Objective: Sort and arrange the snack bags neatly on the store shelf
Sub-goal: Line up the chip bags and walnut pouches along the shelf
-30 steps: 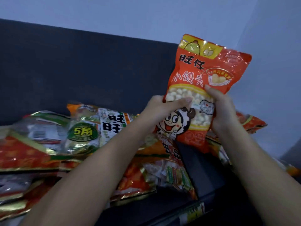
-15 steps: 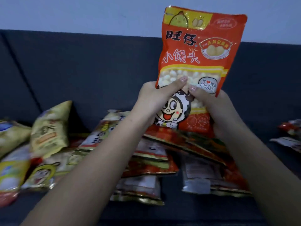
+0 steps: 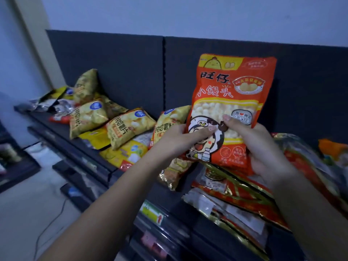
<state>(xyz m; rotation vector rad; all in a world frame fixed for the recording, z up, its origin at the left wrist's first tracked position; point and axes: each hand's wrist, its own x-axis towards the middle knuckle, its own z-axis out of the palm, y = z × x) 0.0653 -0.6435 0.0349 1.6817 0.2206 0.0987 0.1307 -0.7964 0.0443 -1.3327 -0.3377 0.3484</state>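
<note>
Yellow chip bags [image 3: 88,119] lie heaped along the left part of the shelf [image 3: 90,157], and some lean on the dark back panel [image 3: 122,72]. My left hand [image 3: 180,140] grips the lower left edge of the orange snack bag [image 3: 231,102], which is held upright above the shelf. My right hand [image 3: 263,147] grips its lower right edge. Red-and-gold bags [image 3: 244,189] lie flat beneath, overhanging the shelf's front edge. At the far right, an orange pack [image 3: 331,147] is blurred and cut off.
</note>
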